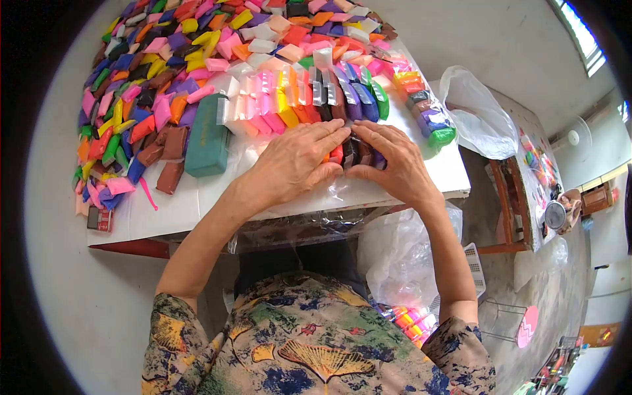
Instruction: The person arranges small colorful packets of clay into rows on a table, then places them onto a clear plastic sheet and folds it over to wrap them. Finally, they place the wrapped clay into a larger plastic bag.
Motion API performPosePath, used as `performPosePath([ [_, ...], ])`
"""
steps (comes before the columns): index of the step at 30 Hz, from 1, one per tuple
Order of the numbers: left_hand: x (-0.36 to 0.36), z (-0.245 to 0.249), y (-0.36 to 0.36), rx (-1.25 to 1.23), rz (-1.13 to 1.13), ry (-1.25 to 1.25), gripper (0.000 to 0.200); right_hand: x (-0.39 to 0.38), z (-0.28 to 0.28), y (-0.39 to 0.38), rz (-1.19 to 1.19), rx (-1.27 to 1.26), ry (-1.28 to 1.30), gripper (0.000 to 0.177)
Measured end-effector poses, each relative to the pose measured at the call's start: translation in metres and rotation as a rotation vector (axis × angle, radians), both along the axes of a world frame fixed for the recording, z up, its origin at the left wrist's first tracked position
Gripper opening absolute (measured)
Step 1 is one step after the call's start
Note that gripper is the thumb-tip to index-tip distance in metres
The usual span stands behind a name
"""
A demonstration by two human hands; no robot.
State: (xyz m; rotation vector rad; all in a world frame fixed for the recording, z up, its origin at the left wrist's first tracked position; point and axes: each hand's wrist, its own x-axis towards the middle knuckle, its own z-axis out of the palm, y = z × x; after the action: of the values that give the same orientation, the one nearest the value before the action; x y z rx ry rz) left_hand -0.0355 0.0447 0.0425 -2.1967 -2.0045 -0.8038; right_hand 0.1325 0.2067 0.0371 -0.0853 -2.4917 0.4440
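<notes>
Left hand (296,163) and right hand (397,161) rest palms down near the front edge of the table (164,207). Their fingers are half curled and press a short row of clay blocks (353,153) from both ends, judged a squeeze to keep the pieces tight and aligned. Just beyond, a line of wrapped sticks (303,99) stands sorted by colour, within easy reach. A green case (206,135) lies to its left. Farthest back, a loose heap of blocks (164,52) covers the table.
</notes>
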Motion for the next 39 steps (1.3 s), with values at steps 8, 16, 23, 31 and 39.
performPosePath([
  [8,-0.002,0.004,-0.003,-0.004,-0.03,-0.091,0.048,0.003,-0.01,0.006,0.017,-0.031,-0.019,0.045],
  [16,-0.003,-0.002,-0.003,0.014,-0.018,-0.084,0.048,0.007,-0.005,-0.001,-0.023,0.073,-0.028,0.05],
  [23,-0.003,-0.005,-0.002,0.017,-0.016,-0.059,0.048,0.027,0.012,-0.011,-0.096,0.159,0.088,0.053],
  [31,-0.003,-0.005,-0.003,0.038,-0.016,-0.058,0.049,0.053,-0.009,-0.083,0.115,0.507,-0.032,0.046],
  [39,-0.003,-0.003,-0.006,0.031,-0.044,-0.014,0.054,0.054,-0.02,-0.078,0.074,0.51,0.067,0.027],
])
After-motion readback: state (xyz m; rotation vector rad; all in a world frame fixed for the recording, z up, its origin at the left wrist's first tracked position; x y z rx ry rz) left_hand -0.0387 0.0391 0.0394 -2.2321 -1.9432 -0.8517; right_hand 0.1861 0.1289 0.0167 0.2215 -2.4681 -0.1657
